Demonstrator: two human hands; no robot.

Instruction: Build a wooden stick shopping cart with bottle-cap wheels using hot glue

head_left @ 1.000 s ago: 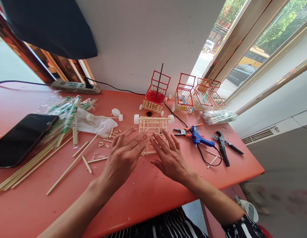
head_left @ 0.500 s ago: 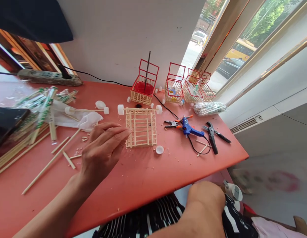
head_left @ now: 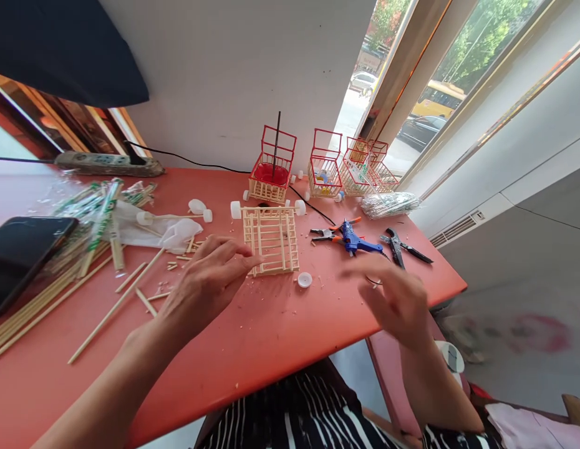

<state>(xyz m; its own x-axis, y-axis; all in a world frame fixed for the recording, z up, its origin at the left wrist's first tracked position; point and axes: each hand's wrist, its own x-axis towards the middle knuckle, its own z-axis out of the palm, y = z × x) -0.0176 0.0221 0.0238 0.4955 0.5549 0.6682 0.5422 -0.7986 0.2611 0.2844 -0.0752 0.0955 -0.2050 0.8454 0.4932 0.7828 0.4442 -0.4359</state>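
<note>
A stick frame [head_left: 271,240] lies on the red table, with an axle stick and white wheels [head_left: 236,210] across its far end. My left hand [head_left: 219,268] is at the frame's left near corner, thumb and fingertips pressed together; whatever they hold is too small to make out. Over the table's front edge hangs my right hand [head_left: 395,299], slightly blurred, fingers apart and nothing in it. Just beyond that hand are a blue glue gun [head_left: 358,240] and black-handled cutters [head_left: 406,248]. A white cap [head_left: 304,280] rests beside the frame's near right corner.
Red-rimmed stick carts [head_left: 272,168] stand along the wall. Loose sticks [head_left: 115,308], wrapped packets [head_left: 91,212], a white bag [head_left: 175,232] and a black phone [head_left: 25,259] lie on the left. Orange-handled pliers [head_left: 325,234] lie near the glue gun.
My right hand has risen from beside my lap to the table's front edge. My left hand stays at the frame's left side, its fingertips now nearer the frame's near corner. The view has shifted slightly.
</note>
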